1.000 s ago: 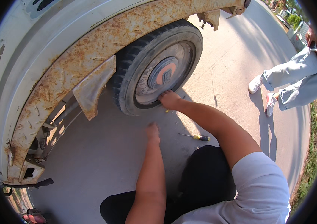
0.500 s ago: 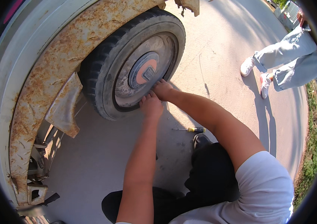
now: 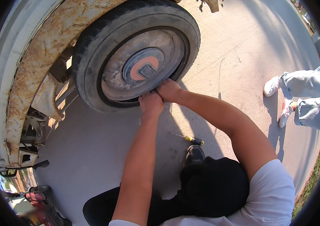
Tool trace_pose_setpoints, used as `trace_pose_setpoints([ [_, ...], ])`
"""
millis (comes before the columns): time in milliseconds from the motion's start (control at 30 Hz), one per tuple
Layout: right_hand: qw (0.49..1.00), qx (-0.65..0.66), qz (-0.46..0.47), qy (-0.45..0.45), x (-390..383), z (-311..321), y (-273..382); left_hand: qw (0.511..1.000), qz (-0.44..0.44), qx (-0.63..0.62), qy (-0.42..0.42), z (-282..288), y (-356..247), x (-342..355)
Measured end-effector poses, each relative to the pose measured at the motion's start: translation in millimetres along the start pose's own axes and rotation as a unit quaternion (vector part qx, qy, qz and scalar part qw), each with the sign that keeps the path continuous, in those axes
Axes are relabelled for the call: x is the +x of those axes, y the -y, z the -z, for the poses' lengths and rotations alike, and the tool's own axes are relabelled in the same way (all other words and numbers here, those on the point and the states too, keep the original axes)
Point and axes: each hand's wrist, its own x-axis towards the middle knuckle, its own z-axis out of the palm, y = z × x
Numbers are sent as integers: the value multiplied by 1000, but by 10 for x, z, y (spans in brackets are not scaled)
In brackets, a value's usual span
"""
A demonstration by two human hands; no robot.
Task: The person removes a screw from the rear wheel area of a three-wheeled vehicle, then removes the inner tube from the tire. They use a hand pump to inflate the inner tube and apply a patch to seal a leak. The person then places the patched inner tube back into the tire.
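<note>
We have our left hand (image 3: 151, 102) and right hand (image 3: 169, 90) side by side at the lower edge of the wheel cover (image 3: 130, 46), which sits inside the tyre (image 3: 87, 75). Our fingertips show poorly, so we cannot tell whether either hand pinches it. A screwdriver (image 3: 194, 140) (yellow and black) lies near our shoe (image 3: 194, 154).

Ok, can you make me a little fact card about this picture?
Wheel: dusty metal disc, pinkish ring in its middle
Left hand: at the disc's lower edge
Right hand: beside the left, also at that edge
Grip: fingertips hidden, can't tell
Vehicle: pale, rusty around the wheel
Screwdriver: yellow and black, lying on the ground near a black shoe
Other person: light-blue trousers, white shoes
</note>
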Motion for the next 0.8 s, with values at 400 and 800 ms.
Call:
trace_pose_setpoints([
  [400,979,41,16,-200,-294,-115,342,988,-41,115,-99,312,235,-445],
  [800,980,38,7,-194,-368,-175,384,995,-25,89,-38,271,241,-491],
])
